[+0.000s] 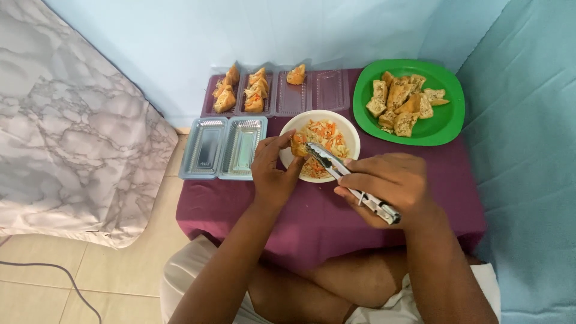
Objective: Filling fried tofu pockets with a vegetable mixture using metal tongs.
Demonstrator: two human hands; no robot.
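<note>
My left hand [273, 171] holds a fried tofu piece [298, 144] over the near-left rim of a white bowl [350, 133] filled with shredded cabbage and carrot [327, 133]. My right hand [390, 185] grips metal tongs [336, 168], whose tips touch the tofu piece. A green plate [447, 120] at the back right carries several plain fried tofu pieces [403, 102]. Clear plastic trays [291, 99] at the back hold several filled tofu pieces [255, 90].
Two clear trays with nothing in them [223, 148] lie left of the bowl. All stand on a small table with a purple cloth [312, 222]. A marble-patterned sheet [66, 120] lies to the left, a teal cloth [528, 150] hangs at the right.
</note>
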